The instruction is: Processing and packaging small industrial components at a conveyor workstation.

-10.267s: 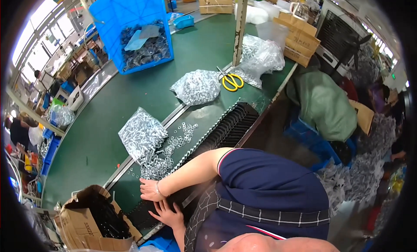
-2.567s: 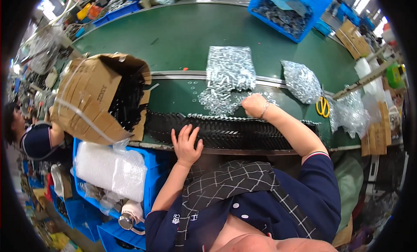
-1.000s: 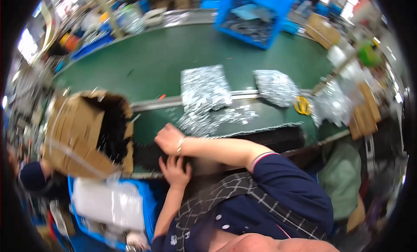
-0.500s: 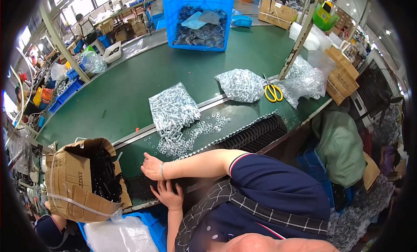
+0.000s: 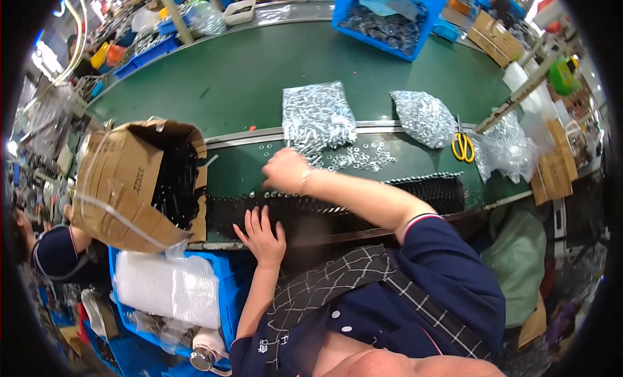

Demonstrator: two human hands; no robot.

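Observation:
My left hand (image 5: 262,237) lies with its fingers spread over the near edge of a row of black parts (image 5: 435,192) that runs along the bench. Silvery rings sit along the top of that row. Above it my right hand (image 5: 287,172) is closed, fingers curled toward the row; what they hold, if anything, is hidden. Just beyond the right hand, a clear bag of bolts (image 5: 318,114) spills onto the green bench. Loose washers (image 5: 363,157) are scattered to the right of it.
An open carton (image 5: 117,182) of black parts stands at the left. Farther right are another bag of metal pieces (image 5: 425,119) and yellow-handled scissors (image 5: 463,147). A blue crate (image 5: 383,46) stands at the back. Below the bench a blue bin (image 5: 233,292) holds bubble wrap (image 5: 169,283).
The view has swung, so the bench things sit farther right and higher. My right hand has moved away from my left hand, toward the loose hardware, and its fingers have curled in.

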